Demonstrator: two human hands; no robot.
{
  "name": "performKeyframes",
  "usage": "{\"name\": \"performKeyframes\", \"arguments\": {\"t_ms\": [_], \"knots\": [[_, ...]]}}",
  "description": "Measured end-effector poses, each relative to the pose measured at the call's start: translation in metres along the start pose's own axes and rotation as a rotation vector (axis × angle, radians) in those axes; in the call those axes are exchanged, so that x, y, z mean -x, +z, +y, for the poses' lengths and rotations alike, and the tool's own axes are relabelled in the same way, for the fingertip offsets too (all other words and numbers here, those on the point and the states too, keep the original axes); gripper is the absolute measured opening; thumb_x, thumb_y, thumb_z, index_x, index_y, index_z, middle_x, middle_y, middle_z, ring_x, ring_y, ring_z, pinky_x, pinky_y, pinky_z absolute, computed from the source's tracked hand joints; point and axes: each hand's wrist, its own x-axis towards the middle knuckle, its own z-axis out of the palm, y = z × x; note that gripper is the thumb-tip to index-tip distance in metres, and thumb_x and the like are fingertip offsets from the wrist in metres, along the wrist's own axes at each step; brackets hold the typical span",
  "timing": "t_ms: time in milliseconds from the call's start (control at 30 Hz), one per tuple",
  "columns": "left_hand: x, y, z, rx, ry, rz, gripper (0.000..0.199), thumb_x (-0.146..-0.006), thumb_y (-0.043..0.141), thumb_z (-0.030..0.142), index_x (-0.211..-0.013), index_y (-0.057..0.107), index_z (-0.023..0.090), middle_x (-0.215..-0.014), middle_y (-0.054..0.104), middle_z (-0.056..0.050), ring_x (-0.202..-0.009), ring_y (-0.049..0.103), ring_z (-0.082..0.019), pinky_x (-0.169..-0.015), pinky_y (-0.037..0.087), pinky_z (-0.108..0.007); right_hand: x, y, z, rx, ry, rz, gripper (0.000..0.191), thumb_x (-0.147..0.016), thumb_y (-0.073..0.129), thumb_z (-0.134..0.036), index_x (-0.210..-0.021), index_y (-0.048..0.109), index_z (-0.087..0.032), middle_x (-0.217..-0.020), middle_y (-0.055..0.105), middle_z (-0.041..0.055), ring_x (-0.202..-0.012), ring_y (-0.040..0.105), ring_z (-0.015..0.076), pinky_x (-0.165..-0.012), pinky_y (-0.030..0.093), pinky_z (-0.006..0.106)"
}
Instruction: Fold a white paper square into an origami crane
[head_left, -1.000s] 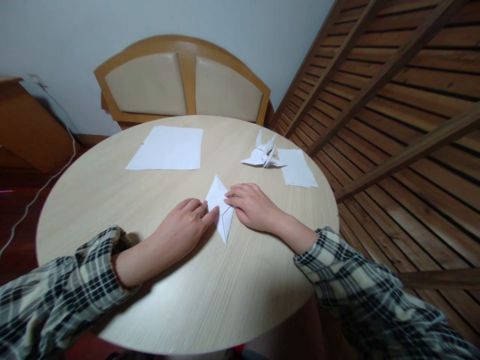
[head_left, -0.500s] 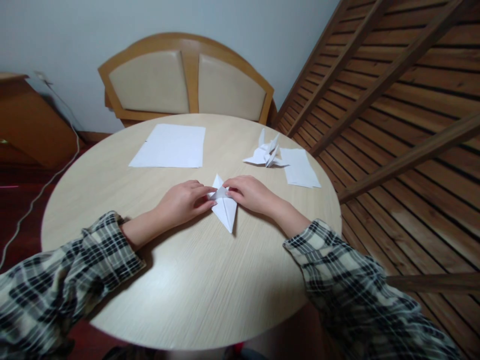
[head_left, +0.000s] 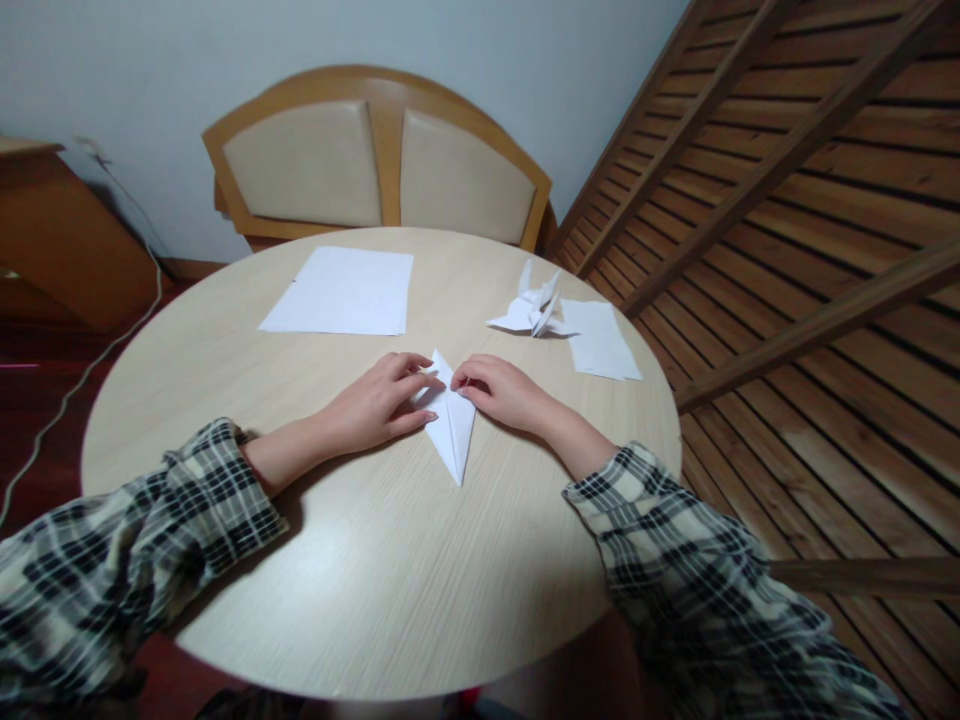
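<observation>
A white sheet of folded paper (head_left: 453,430), shaped like a long kite with a crease down its middle, lies on the table with its sharp tip toward me. My left hand (head_left: 386,398) rests over its left side, thumb and fingers apart and touching the paper. On the right edge, my right hand (head_left: 501,392) has thumb and fingertips pinched together at the paper. Its upper corner pokes out between both hands; the fingers hide part of the middle. Beyond my right hand stand folded paper cranes (head_left: 532,305), overlapping so that I cannot tell them apart.
A stack of white paper sheets (head_left: 341,290) lies at the far left of the round table (head_left: 360,590). Smaller white sheets (head_left: 604,340) lie by the right edge. Behind the table is a padded wooden headboard (head_left: 390,150); a slatted wooden wall (head_left: 810,250) rises on the right.
The paper's near part has opened out flatter and its tip reaches closer to me. My left fingers have spread from a pinch; my right hand stays at the right edge.
</observation>
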Motion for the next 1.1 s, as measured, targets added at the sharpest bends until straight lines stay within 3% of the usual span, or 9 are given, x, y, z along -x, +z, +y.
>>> {"name": "performKeyframes", "arguments": {"t_ms": [200, 567, 767, 1100], "knots": [[0.002, 0.006, -0.008, -0.016, 0.002, -0.026, 0.048, -0.098, 0.057, 0.044, -0.138, 0.060, 0.017, -0.148, 0.049, -0.021, -0.136, 0.046, -0.035, -0.111, 0.040, -0.056, 0.003, 0.000, 0.003, 0.015, 0.007, -0.004, 0.018, -0.092, 0.056, -0.010, -0.095, 0.072, -0.017, -0.099, 0.066, 0.0062, -0.098, 0.062, 0.0175, -0.091, 0.049, 0.032], [0.001, 0.007, -0.010, -0.018, 0.012, -0.065, 0.051, -0.100, 0.054, 0.045, -0.141, 0.059, 0.016, -0.146, 0.053, -0.022, -0.135, 0.048, -0.033, -0.111, 0.040, -0.055, 0.007, -0.004, -0.004, 0.103, -0.023, -0.059, 0.027, -0.086, 0.048, -0.005, -0.096, 0.070, -0.018, -0.101, 0.062, 0.0067, -0.096, 0.059, 0.0180, -0.091, 0.047, 0.031], [0.001, 0.004, -0.009, 0.034, 0.041, -0.072, 0.038, -0.102, 0.054, 0.037, -0.135, 0.065, 0.022, -0.147, 0.052, -0.018, -0.135, 0.047, -0.032, -0.112, 0.039, -0.055, 0.007, -0.006, -0.007, 0.105, -0.004, -0.069, 0.024, -0.082, 0.044, -0.003, -0.086, 0.062, -0.019, -0.096, 0.060, 0.0060, -0.094, 0.056, 0.0188, -0.088, 0.046, 0.032], [0.000, 0.002, -0.006, 0.068, 0.064, -0.057, 0.033, -0.104, 0.049, 0.033, -0.127, 0.067, 0.019, -0.145, 0.054, -0.018, -0.134, 0.047, -0.030, -0.112, 0.040, -0.052, 0.007, -0.013, -0.004, -0.005, 0.018, -0.106, 0.024, -0.081, 0.042, -0.003, -0.070, 0.052, -0.021, -0.088, 0.058, 0.0048, -0.087, 0.056, 0.0176, -0.086, 0.046, 0.032]]}}
